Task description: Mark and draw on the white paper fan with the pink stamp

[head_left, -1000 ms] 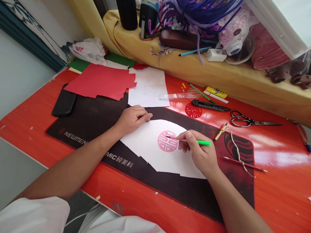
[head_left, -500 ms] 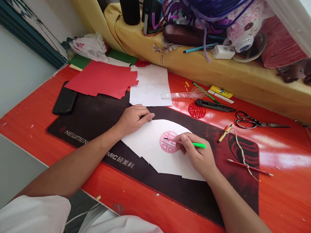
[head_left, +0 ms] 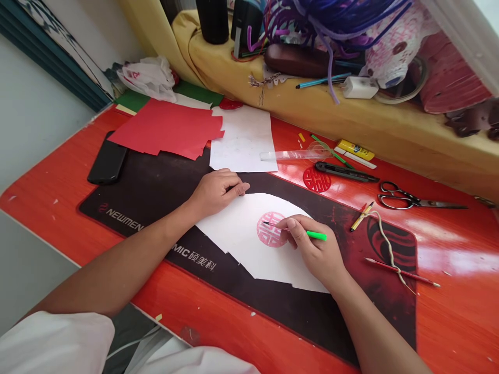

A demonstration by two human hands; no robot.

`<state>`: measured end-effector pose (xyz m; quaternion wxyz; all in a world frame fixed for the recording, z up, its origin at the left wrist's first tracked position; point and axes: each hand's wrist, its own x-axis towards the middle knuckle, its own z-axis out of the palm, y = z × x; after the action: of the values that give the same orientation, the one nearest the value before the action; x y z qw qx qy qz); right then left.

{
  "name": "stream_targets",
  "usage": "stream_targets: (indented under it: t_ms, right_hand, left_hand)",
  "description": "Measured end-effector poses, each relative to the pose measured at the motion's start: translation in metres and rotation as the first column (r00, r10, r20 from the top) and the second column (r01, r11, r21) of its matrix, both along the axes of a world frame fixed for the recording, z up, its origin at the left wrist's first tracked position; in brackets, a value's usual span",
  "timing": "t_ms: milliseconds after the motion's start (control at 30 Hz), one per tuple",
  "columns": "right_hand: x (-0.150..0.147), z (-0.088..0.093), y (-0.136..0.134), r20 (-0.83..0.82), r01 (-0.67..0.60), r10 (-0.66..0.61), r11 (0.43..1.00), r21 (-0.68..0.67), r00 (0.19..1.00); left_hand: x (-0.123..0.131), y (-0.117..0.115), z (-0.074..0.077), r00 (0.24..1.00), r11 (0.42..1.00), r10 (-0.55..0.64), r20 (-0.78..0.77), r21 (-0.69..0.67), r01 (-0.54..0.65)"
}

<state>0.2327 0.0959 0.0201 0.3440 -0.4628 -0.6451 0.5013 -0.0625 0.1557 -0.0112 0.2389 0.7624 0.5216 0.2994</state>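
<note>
Hands apart, unmoved: left hand [head_left: 215,193] at white paper's [head_left: 237,239] edge; right hand [head_left: 312,252] pinching green pen [head_left: 316,235] over pink motif [head_left: 268,231].

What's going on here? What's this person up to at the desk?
A person is working at a red desk. Their right hand holds a thin green-handled pointed tool, its tip on a round pink design printed or drawn on a white paper sheet. Their left hand rests on a black desk mat at the sheet's upper edge. Nearby lie a red paper sheet, a red round cut-out and scissors.
</note>
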Motion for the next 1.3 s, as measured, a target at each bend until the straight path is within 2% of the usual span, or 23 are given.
stream_targets:
  t_ms: [1300]
  right_hand:
    - [-0.0013, 0.0030, 0.0007, 0.010, -0.008, 0.008, 0.999, -0.035, 1.000]
  left_hand:
    - [-0.0001, 0.0000, 0.0013, 1.000, 1.000, 0.001, -0.027, -0.017, -0.001]
